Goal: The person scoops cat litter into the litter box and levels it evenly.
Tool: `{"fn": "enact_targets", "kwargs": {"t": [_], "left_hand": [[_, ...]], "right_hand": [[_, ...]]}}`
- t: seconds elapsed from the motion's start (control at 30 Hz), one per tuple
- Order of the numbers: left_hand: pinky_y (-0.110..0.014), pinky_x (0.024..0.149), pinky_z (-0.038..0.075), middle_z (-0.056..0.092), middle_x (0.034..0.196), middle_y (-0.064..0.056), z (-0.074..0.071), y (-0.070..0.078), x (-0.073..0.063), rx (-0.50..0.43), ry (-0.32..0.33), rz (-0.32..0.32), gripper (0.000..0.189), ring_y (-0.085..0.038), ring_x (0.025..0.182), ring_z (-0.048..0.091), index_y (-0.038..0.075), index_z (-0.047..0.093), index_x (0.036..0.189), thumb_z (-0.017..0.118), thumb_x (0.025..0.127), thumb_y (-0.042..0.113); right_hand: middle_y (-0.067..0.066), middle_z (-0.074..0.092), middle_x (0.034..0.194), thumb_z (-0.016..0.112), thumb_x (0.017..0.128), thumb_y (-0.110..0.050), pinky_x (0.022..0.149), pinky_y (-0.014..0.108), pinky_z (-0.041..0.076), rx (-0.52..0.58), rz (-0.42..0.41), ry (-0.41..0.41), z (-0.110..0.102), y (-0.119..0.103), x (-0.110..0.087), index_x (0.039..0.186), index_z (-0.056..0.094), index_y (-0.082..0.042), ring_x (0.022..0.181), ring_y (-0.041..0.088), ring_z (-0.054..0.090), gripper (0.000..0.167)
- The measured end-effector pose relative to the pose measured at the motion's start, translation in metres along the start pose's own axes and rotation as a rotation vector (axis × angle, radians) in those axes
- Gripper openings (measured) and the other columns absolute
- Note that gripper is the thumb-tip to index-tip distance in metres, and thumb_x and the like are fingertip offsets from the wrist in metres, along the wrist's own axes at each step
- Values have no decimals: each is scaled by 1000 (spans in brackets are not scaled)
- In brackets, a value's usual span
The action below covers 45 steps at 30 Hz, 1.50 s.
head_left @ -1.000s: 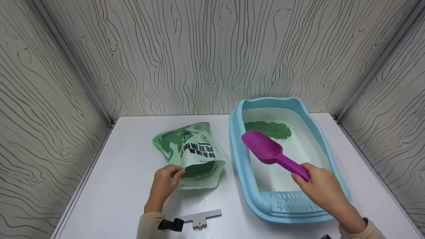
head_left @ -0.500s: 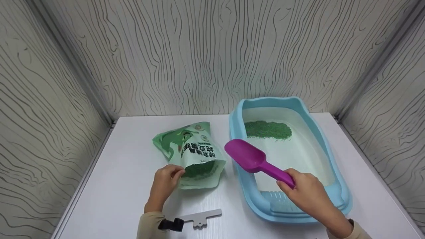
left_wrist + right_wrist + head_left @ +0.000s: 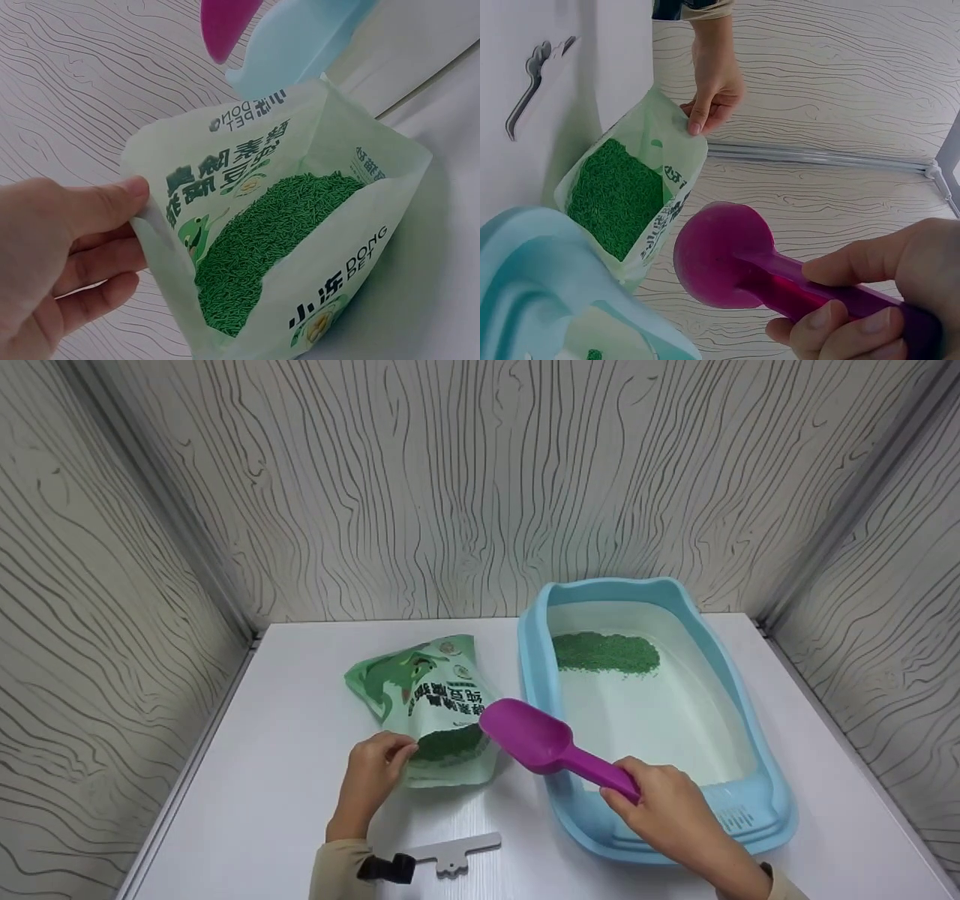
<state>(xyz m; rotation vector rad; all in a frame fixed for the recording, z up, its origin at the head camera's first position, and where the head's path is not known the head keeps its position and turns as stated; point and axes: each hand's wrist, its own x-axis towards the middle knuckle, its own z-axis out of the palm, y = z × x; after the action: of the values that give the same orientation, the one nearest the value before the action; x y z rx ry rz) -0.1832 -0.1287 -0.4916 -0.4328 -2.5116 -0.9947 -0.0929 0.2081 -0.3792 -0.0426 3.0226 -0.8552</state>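
My left hand (image 3: pixel 377 769) pinches the edge of an open green bag of cat litter (image 3: pixel 420 682) between thumb and fingers. Dark green litter pellets (image 3: pixel 277 232) show inside the bag's mouth. In my right hand (image 3: pixel 667 806) I grip a purple litter scoop (image 3: pixel 529 735) by its handle. The scoop's bowl hangs beside the bag's right edge and overlaps it in the head view; no pellets show in it. A blue litter box (image 3: pixel 536 697) stands right of the bag, with a patch of green pellets (image 3: pixel 607 652) at its far left end.
A grey flat bar with a scalloped handle (image 3: pixel 452 853) lies on the white table (image 3: pixel 285 735) near the front, beside my left sleeve (image 3: pixel 337 870). Wood-patterned panels (image 3: pixel 450 495) rise behind and at both sides. The litter box's low front is slatted.
My right hand has carried the scoop left and toward me, from over the litter box to beside the bag's mouth. My left hand and the bag have stayed put.
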Motion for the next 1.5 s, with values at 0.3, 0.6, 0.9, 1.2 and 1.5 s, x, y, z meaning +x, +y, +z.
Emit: {"fn": "enact_targets", "kwargs": {"t": [0.3, 0.6, 0.9, 1.2, 1.5], "left_hand": [[-22, 61, 54, 73, 78, -4, 1, -1, -1, 5, 11, 8, 4, -12, 67, 65, 7, 74, 82, 72, 85, 9], [-22, 61, 54, 73, 78, -5, 2, -1, -1, 0, 20, 17, 5, -12, 67, 65, 5, 73, 81, 72, 85, 8], [-23, 59, 53, 73, 76, -5, 3, -1, -2, -12, 49, 47, 3, -13, 65, 64, 3, 73, 80, 75, 81, 5], [-24, 61, 55, 73, 76, -6, 3, -2, -2, -17, 51, 49, 3, -14, 66, 66, 2, 73, 81, 75, 80, 5], [-24, 62, 54, 73, 78, -6, 3, -2, -2, -26, 33, 30, 7, -14, 68, 66, 1, 73, 81, 73, 84, 8]], "right_hand": [[-5, 45, 55, 74, 80, -14, 49, 17, 31, -5, -40, -19, 8, -3, -2, 89, 68, -8, 50, 6, 38, 13], [-3, 48, 56, 75, 78, -13, 48, 17, 32, 9, -64, -55, 28, -2, -3, 85, 67, -6, 51, 7, 40, 13], [-5, 41, 54, 68, 76, -7, 45, 15, 29, 48, -106, -53, 51, -7, -5, 71, 58, -7, 49, 4, 35, 11], [-4, 40, 55, 63, 77, -5, 43, 15, 30, 55, -93, -79, 77, -16, -3, 68, 53, -7, 49, 6, 36, 14], [1, 50, 56, 69, 80, -7, 46, 22, 33, -65, -155, -2, 92, -18, 0, 70, 56, -5, 52, 9, 38, 16]]}}
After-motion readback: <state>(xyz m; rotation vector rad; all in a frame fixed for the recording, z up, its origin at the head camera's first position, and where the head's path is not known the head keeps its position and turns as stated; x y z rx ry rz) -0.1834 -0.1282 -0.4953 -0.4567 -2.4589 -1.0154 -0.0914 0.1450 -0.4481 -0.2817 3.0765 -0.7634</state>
